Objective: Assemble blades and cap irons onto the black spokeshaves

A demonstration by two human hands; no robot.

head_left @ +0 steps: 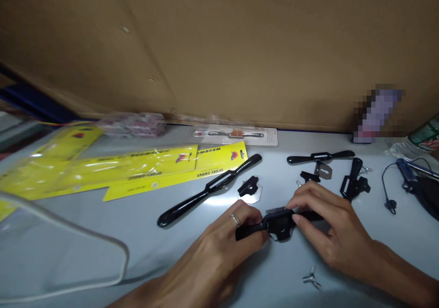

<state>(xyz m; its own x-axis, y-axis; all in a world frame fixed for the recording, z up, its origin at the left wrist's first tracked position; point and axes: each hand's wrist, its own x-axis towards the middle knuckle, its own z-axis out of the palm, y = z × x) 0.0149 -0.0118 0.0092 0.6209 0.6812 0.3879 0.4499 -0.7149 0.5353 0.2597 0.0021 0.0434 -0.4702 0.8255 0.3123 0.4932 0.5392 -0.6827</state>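
The black spoke shave point(280, 224) sits in the near part of the table point(171, 271), right of its middle, with both hands on it. The left hand point(222, 239) has its handle pinched between thumb and fingers; the right hand point(329, 225) holds the other side with narrowed fingertips, by the black cap plate. Just in front of them lies a silvery wing screw point(312, 278).

Beyond the hands rests a loose black frame point(209, 191), slanting beside a small plate and blade point(249, 188). Further right are two more black frames with their small parts around them, one point(320, 157) lying crosswise.

The tabletop is smooth, pale grey-blue and catches a shine. Yellow cards point(164, 166) under clear plastic cover its far left, and a white cable point(113, 244) loops over the near left. Tall brown cardboard point(222, 51) walls off the back edge. Bare surface opens between cable and left forearm, and around the wing screw.
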